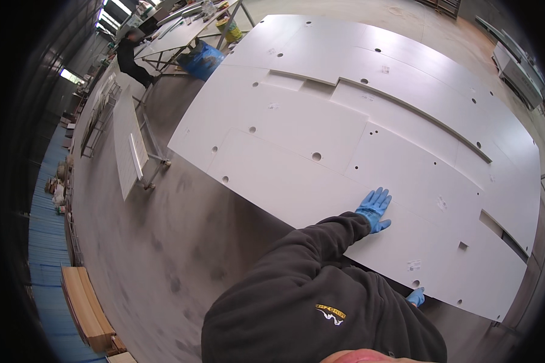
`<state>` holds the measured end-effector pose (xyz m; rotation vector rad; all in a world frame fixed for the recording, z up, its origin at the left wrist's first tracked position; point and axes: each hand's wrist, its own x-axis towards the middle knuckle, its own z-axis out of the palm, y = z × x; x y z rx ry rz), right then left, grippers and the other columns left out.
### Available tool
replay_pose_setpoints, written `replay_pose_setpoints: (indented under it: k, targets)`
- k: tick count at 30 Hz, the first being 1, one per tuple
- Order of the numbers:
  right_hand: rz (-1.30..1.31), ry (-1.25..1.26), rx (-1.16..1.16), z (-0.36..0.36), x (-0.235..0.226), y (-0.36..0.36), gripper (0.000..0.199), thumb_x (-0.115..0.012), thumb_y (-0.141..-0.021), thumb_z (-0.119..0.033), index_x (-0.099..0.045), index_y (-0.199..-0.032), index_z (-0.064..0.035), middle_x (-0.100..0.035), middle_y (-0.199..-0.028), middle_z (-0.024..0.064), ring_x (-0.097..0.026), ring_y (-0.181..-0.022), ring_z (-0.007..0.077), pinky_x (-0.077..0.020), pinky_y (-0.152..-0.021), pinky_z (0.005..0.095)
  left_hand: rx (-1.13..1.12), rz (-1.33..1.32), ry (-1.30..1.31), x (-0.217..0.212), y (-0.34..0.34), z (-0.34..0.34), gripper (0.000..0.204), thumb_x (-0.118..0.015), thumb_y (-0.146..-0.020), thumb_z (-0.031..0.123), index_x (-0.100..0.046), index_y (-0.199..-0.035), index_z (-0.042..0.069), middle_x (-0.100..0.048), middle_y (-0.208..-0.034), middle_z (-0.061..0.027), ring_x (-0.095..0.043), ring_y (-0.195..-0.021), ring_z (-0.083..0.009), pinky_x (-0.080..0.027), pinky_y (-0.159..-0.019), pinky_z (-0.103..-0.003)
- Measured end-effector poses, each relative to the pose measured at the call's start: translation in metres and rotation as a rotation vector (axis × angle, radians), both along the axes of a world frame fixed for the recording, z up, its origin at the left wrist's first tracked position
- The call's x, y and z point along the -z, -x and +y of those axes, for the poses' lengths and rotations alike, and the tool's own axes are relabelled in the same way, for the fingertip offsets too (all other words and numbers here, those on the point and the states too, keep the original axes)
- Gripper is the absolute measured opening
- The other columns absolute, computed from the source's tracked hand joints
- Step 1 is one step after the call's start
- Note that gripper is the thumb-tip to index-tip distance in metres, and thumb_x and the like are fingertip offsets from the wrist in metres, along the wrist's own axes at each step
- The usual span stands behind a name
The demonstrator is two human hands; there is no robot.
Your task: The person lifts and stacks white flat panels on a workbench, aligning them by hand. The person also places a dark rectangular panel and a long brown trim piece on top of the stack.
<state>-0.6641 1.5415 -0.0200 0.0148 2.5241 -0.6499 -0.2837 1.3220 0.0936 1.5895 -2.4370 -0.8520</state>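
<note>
Large white panels (278, 145) with round holes and slots lie side by side in front of me, forming one broad flat surface. My left hand (374, 210), in a blue glove, rests flat on the near part of this surface with its fingers stretched out; it holds nothing. Farther right, at the near edge, only a small part of my right hand (416, 296) shows, also blue-gloved. It is close to a round hole and a small label (413, 265). My body hides the right arm, and the fingers are too little visible to read.
A narrow wheeled stand (127, 142) with a white strip on it is at the left. Beyond it, a person in dark clothes (130, 57) stands by a cluttered workbench (178, 33). A blue bag (201, 59) sits beneath that bench. Brown boards (86, 305) are stacked at lower left.
</note>
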Motion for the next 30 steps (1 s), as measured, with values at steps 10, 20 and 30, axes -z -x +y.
replay_pose_setpoints:
  k: [10,20,30]
  targets:
    - [0.059,0.015,-0.142,0.006,0.002,0.006,0.07,-0.046,-0.104,-0.051,-0.063,-0.126,0.0135,-0.068,-0.128,0.0269,-0.066,-0.115,0.0395,-0.0511,-0.099,0.0444,-0.288,0.187,0.278,-0.03,-0.114,0.133,0.082,-0.062,-0.094,0.043,-0.033,-0.158,0.002,-0.025,-0.166,-0.0247,-0.016,-0.156,-0.0419,-0.014,-0.127,-0.05]
    - [0.028,-0.539,-1.088,-0.028,-0.07,0.028,0.074,-0.043,-0.101,-0.054,-0.064,-0.123,0.014,-0.066,-0.126,0.032,-0.064,-0.12,0.0438,-0.0502,-0.1,0.0483,-0.94,-0.174,-0.238,0.057,-0.185,0.315,0.083,-0.056,-0.095,0.053,-0.035,-0.158,0.004,-0.027,-0.167,-0.0206,-0.024,-0.154,-0.037,-0.02,-0.125,-0.047]
    - [-0.12,-0.249,-1.891,-0.093,-0.169,-0.169,0.05,-0.055,-0.096,-0.046,-0.076,-0.097,-0.001,-0.073,-0.102,0.0261,-0.07,-0.1,0.0408,-0.0536,-0.089,0.0478,-1.192,0.014,-0.82,0.091,-0.176,0.433,0.085,-0.056,-0.095,0.063,-0.039,-0.156,0.006,-0.036,-0.163,-0.0182,-0.036,-0.15,-0.0353,-0.031,-0.122,-0.042]
